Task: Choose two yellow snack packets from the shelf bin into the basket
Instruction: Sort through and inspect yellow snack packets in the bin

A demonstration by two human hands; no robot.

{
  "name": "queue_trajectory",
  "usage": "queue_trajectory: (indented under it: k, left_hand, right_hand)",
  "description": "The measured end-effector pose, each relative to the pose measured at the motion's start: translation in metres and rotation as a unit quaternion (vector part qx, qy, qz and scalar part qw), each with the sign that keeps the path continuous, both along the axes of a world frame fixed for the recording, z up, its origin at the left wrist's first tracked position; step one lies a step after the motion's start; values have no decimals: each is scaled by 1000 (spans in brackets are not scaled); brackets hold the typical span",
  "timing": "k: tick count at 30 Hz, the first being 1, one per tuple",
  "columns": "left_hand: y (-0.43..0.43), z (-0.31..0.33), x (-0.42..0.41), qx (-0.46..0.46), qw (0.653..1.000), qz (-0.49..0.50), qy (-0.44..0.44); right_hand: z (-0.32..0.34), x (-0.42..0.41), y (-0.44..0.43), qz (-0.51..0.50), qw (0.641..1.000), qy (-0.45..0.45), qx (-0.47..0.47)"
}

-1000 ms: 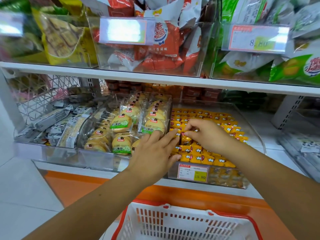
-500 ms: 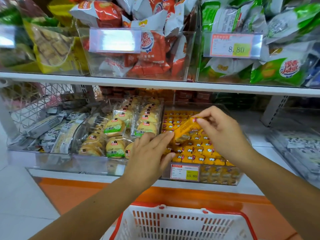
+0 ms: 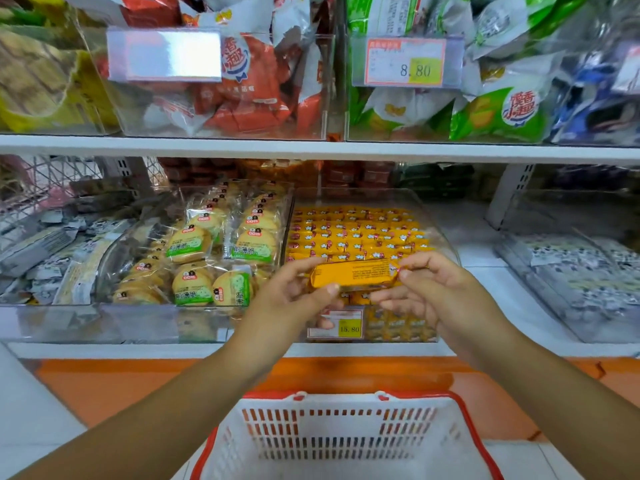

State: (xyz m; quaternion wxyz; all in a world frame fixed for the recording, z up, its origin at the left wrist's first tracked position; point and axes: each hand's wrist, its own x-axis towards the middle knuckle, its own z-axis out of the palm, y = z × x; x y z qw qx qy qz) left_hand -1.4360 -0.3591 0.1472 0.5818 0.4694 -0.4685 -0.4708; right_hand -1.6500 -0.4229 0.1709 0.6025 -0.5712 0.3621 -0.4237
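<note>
Biscuits (image 3: 194, 245) in clear wrappers fill the left-hand bin. Beside them the left hand (image 3: 294, 301) pinches one end of a yellow packet (image 3: 353, 276), held level over the front of the yellow-packet bin (image 3: 446, 242). The right hand (image 3: 441, 294) pinches the other end. The basket (image 3: 339, 431) waits directly beneath.

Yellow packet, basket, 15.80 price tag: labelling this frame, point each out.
yellow packet (image 3: 353, 274): head view, middle of wrapper.
basket (image 3: 339, 441): head view, far white wall.
15.80 price tag (image 3: 349, 329): head view, yellow patch.
</note>
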Motion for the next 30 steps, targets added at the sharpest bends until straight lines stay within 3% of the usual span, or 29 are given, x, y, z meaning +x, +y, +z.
queue_trajectory:
  k: [3, 7, 22, 27, 30]
  left_hand:
    - [-1, -1, 2, -6, 999, 12, 40]
    - [-1, -2, 7, -6, 999, 12, 35]
    - [-1, 2, 28, 14, 991, -104, 81]
    - [-1, 0, 24, 26, 999, -19, -14]
    - [1, 0, 21, 20, 999, 22, -23]
  right_hand:
    - [-2, 0, 0, 9, 999, -29, 21]
    - [-5, 2, 4, 13, 1000, -2, 3]
    - [-4, -4, -3, 68, 992, -82, 69]
    - [-6, -4, -1, 40, 996, -57, 59]
    - [-7, -2, 1, 1, 1000, -19, 18]
